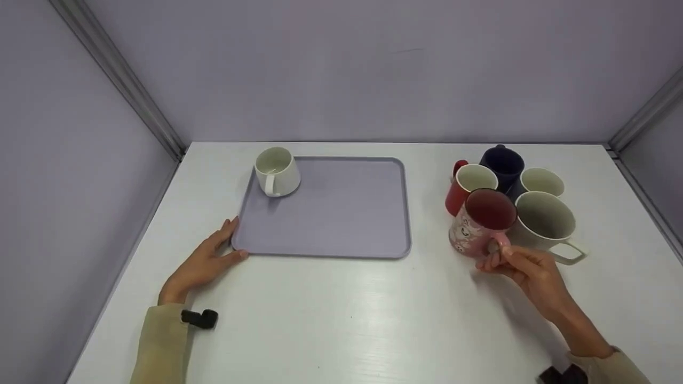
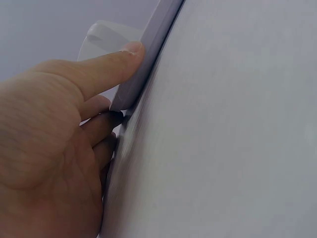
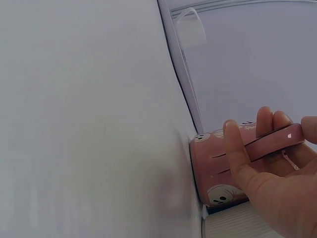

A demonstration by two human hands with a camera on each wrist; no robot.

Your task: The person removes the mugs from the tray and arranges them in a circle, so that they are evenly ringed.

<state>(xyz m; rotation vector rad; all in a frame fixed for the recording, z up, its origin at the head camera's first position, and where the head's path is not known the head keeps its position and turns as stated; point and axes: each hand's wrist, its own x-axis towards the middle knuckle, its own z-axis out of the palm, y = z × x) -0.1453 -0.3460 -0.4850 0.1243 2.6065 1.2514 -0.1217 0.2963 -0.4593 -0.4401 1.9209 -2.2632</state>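
Note:
My right hand [image 1: 533, 280] grips a pink mug [image 1: 465, 234] by its handle, at the front of a group of mugs. White cartoon faces decorate its side, and the inside is dark red. In the right wrist view the fingers curl about the pink handle [image 3: 277, 141], with the mug's base close to the table. On the left, my left hand [image 1: 200, 264] holds the near left corner of a lilac tray [image 1: 341, 213], thumb at the front rim and fingers at the left side. A white mug [image 1: 285, 178] stands upright in the tray's far left corner.
Behind and beside the pink mug stand a red mug [image 1: 457, 198], a dark blue mug [image 1: 504, 169], another mug with a pale inside [image 1: 541, 181] and a large white mug [image 1: 528, 234]. Lilac wall panels [image 1: 341, 74] enclose the white table [image 1: 331, 320] at the back and sides.

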